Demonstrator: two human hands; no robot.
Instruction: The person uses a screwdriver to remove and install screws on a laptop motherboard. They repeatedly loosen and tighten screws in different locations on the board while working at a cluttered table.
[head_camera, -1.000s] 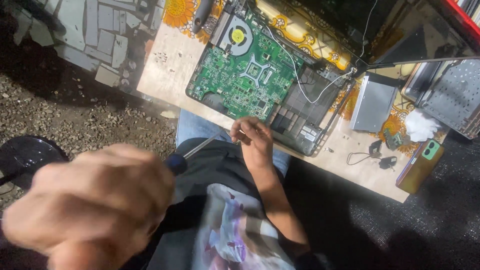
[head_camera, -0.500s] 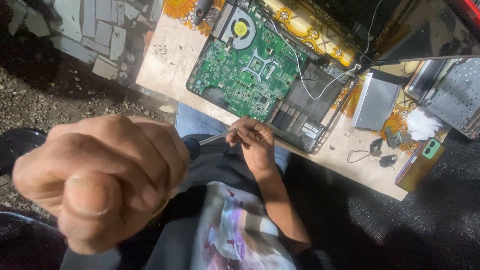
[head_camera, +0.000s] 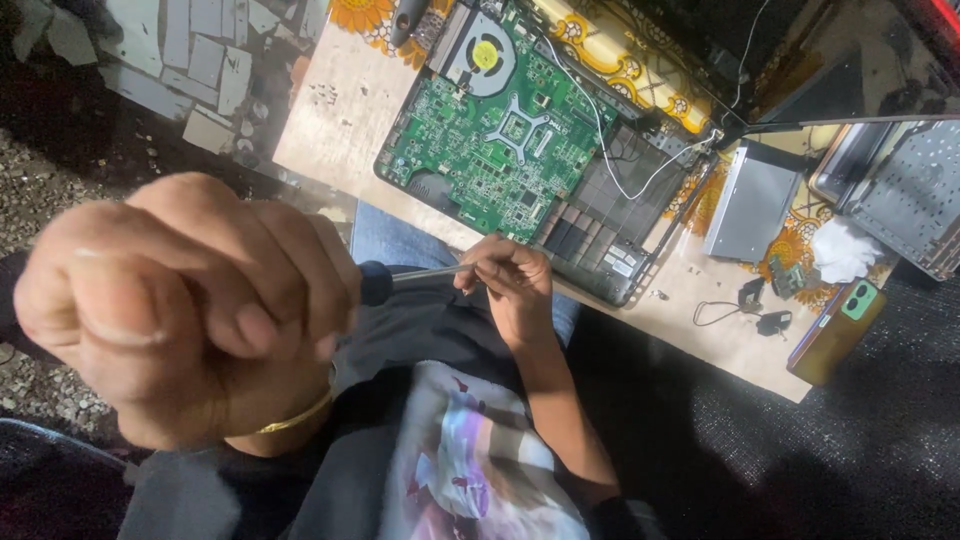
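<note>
Head view: your left hand (head_camera: 190, 310) fists the screwdriver (head_camera: 400, 282) handle; your right hand (head_camera: 510, 285) pinches its shaft tip. Laptop (head_camera: 560, 170) at the worktop's (head_camera: 330, 110) near edge lies opened, green board exposed and still seated.

Opened laptop base (head_camera: 560, 190) at 12 o'clock on counter (head_camera: 330, 110), green circuit board (head_camera: 490, 140) exposed, round fan (head_camera: 483, 55) at its top. Grey metal drive (head_camera: 750, 205) at 2 o'clock. Green phone (head_camera: 858, 300) and white cloth (head_camera: 842, 250) at 3 o'clock. Small black cable (head_camera: 735, 310) nearby.
</note>
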